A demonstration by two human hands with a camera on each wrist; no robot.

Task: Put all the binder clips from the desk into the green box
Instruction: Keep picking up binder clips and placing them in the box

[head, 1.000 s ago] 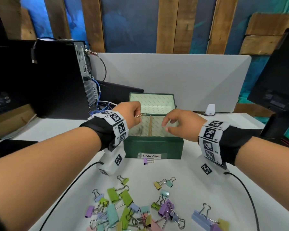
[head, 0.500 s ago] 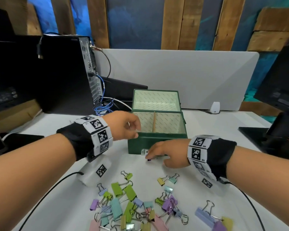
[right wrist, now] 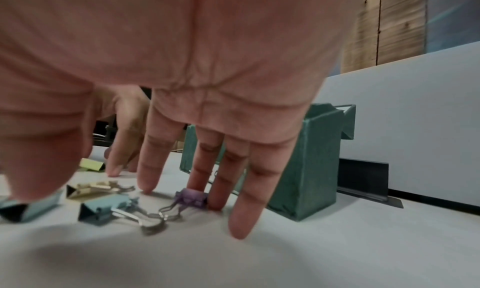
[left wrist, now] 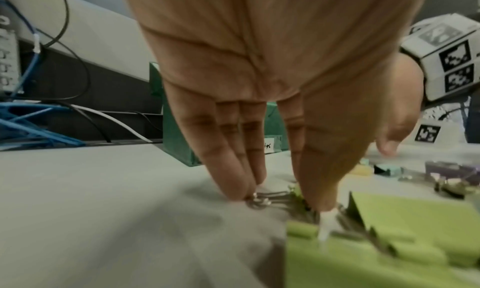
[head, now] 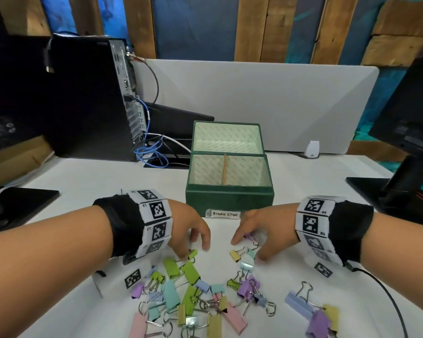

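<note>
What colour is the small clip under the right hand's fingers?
Purple small clip, clearest in the right wrist view.

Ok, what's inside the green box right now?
The green box shows patterned lining and a wooden divider splitting it in two. No binder clips are visible inside, but the front wall hides the near strip of the floor. The open lid behind it shows only its lining.

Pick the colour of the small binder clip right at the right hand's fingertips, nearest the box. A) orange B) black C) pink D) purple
D: the right wrist view shows a small purple clip lying on the desk against the right hand's fingers, just in front of the green box.
</note>
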